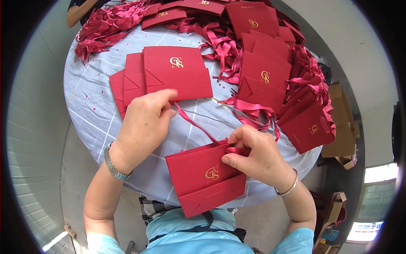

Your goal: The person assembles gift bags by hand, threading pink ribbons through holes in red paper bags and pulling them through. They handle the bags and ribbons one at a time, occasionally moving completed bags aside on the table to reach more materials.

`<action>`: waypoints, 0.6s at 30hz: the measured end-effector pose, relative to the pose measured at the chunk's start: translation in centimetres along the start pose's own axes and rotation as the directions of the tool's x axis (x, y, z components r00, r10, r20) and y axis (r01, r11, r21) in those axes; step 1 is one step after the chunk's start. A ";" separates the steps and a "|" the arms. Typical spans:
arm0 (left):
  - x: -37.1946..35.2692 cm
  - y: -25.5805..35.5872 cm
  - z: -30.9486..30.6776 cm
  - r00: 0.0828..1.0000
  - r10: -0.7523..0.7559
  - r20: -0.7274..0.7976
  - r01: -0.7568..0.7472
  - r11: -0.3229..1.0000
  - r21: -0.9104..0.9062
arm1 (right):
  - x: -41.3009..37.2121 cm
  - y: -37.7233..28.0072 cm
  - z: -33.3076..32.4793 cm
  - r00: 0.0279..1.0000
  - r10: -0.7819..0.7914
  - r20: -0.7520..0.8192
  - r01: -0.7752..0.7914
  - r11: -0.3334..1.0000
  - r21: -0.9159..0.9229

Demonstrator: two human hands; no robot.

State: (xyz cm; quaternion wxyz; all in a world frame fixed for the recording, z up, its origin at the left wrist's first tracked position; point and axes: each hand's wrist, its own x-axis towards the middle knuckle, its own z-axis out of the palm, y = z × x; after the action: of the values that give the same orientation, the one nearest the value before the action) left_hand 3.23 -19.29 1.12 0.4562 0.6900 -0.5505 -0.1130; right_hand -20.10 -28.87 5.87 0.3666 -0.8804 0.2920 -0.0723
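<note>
Near edge of worktop (pixel 93 97): red paper bag (pixel 198 182) lying flat. The right hand (pixel 258 156) is pinching its top edge, fingers closed. The left hand (pixel 144 125) is holding the bag's ribbon (pixel 194 125) taut, fingers pinched shut on its far end.

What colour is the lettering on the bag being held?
The logo is gold, on the dark red paper bag; clearest in the head view.

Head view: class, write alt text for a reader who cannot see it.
The right hand pinches the top of a flat red paper bag while the left hand holds its ribbon taut. More bags and ribbons cover the table.
</note>
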 end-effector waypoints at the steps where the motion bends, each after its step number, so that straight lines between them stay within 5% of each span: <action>1: -0.3 0.5 -0.2 0.999 0.023 -0.022 -0.022 0.999 0.038 | 0.0 0.1 0.0 1.000 -0.001 -0.004 0.001 1.000 0.004; 7: -3.5 3.7 -1.7 0.918 0.055 0.393 -0.022 0.996 -0.088 | -0.3 0.9 0.0 0.998 0.021 -0.064 -0.023 0.999 -0.031; 9: -3.8 3.7 -1.0 0.922 0.037 0.386 -0.021 0.999 -0.048 | -0.4 1.1 0.2 0.996 0.011 -0.085 -0.013 0.999 -0.034; 13: -2.9 3.5 -0.8 0.841 -0.264 0.471 0.388 0.903 -0.186 | -1.4 1.6 -0.7 0.995 0.066 -0.077 -0.048 0.976 0.212; 15: -2.4 2.8 -0.7 0.877 -0.291 0.383 0.399 0.885 -0.242 | -2.7 2.3 -2.3 0.980 0.199 0.007 -0.178 0.855 0.487; 17: -2.1 2.1 -0.7 0.890 -0.323 0.323 0.408 0.880 -0.243 | -4.2 2.3 -4.7 0.947 0.309 0.085 -0.310 0.816 0.489; 18: -2.0 1.8 -0.7 0.891 -0.321 0.323 0.406 0.880 -0.246 | -5.2 4.1 -4.4 0.978 0.206 0.006 -0.181 0.844 0.505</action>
State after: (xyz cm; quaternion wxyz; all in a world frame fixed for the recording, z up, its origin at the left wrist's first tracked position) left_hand 1.74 -17.18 2.14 0.4479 0.6802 -0.4429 -0.3750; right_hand -27.72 -30.91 6.69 0.5814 -0.7184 0.3592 -0.1298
